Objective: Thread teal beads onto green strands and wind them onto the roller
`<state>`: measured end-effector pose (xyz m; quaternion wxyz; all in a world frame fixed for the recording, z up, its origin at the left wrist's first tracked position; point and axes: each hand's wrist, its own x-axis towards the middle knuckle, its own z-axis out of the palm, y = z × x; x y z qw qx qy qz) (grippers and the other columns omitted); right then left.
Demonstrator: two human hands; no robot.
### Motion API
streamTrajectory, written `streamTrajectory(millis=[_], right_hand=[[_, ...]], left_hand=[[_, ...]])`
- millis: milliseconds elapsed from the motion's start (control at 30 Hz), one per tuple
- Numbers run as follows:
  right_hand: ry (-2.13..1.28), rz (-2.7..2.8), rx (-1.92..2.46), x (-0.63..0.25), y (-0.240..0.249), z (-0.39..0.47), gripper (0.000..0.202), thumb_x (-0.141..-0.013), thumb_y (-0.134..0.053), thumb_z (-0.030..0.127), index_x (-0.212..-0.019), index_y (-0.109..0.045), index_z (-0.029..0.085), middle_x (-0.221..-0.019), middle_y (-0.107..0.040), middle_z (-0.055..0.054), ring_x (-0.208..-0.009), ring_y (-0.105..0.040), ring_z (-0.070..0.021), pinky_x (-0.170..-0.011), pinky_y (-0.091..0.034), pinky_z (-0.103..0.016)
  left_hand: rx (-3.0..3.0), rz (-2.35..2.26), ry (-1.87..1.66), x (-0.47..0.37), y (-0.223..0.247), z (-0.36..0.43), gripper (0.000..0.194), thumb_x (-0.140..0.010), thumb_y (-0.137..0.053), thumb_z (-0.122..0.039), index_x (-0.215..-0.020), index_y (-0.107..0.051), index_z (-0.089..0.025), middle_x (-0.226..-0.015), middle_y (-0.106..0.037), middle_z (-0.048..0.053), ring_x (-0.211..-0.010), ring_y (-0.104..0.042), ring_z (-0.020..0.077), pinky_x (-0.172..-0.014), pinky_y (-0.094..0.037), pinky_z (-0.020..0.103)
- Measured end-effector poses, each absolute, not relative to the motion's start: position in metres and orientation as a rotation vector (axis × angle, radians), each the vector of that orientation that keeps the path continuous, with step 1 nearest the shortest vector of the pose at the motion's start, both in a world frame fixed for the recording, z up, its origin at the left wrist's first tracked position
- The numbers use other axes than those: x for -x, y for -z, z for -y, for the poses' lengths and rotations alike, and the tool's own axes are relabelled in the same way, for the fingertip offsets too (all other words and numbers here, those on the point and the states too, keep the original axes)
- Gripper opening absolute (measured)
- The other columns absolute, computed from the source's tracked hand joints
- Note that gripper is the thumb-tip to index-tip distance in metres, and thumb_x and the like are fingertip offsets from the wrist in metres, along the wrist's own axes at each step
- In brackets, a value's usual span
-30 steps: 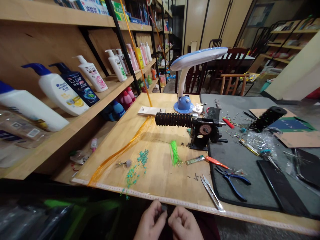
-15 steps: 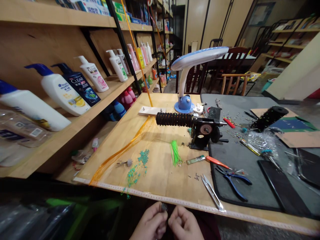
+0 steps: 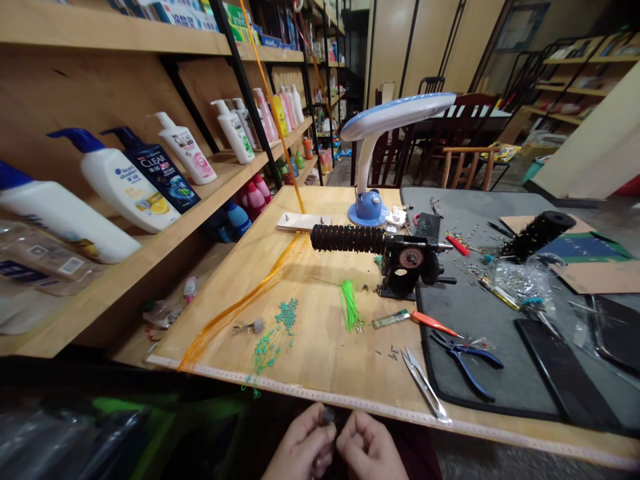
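Dark piece (image 3: 329, 415) sits pinched in left hand (image 3: 303, 443), right hand (image 3: 369, 447) curled closed just beside, contents hidden

Dark maroon clothing (image 3: 423, 455), its cut lost in shadow, is worn with the left hand (image 3: 304, 445) and right hand (image 3: 369, 448) bare.

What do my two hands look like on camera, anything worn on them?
The left hand and right hand are bare, with no glove or ring visible. Sleeves are out of view. Dark maroon cloth, probably clothing, shows nearby.
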<state>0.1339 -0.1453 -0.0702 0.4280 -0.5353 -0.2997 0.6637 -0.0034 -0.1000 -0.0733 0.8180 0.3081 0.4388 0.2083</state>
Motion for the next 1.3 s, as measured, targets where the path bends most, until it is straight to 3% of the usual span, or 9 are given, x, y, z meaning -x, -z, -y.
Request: streamTrajectory(millis=[567,833,1033,1300], right_hand=[[-1.667,0.776,1.337,-0.134,0.075,0.145,0.028,-0.073,-0.064,0.040,-0.064,-0.045,0.022,-0.042,-0.033,0.013,-0.039,-0.023,-0.0051,-0.039,-0.017,-0.020],[-1.629,0.718,1.325,-0.132,0.078,0.145,0.038,-0.075,-0.065,0.052,-0.064,-0.044,0.022,-0.041,-0.032,0.014,-0.037,-0.023,-0.0042,-0.037,-0.016,-0.019],[-1.599,0.726,1.284,-0.131,0.080,0.146,0.048,-0.074,-0.060,0.067,-0.071,-0.044,0.022,-0.038,-0.033,0.015,-0.032,-0.024,-0.0035,-0.034,-0.015,-0.018],[-1.615,0.752,1.301,-0.129,0.071,0.142,0.057,-0.067,-0.058,0.076,-0.074,-0.046,0.021,-0.037,-0.036,0.015,-0.030,-0.027,-0.0033,-0.034,-0.016,-0.017]], left_hand=[[-0.649,-0.959,-0.440,-0.002,0.053,0.098,0.049,-0.059,-0.077,-0.052,-0.065,-0.040,-0.021,-0.047,-0.032,-0.013,-0.041,-0.021,0.0028,-0.042,-0.008,0.021],[-0.789,-0.916,-0.458,0.000,0.051,0.101,0.044,-0.067,-0.072,-0.054,-0.067,-0.043,-0.021,-0.051,-0.028,-0.012,-0.044,-0.020,0.0049,-0.044,-0.013,0.022],[-1.007,-0.943,-0.487,0.004,0.058,0.102,0.039,-0.074,-0.066,-0.055,-0.074,-0.050,-0.020,-0.060,-0.035,-0.009,-0.051,-0.025,0.0073,-0.048,-0.021,0.022],[-1.122,-0.956,-0.490,0.009,0.078,0.106,0.038,-0.078,-0.061,-0.056,-0.073,-0.050,-0.020,-0.065,-0.043,-0.005,-0.058,-0.034,0.0107,-0.053,-0.029,0.023]])
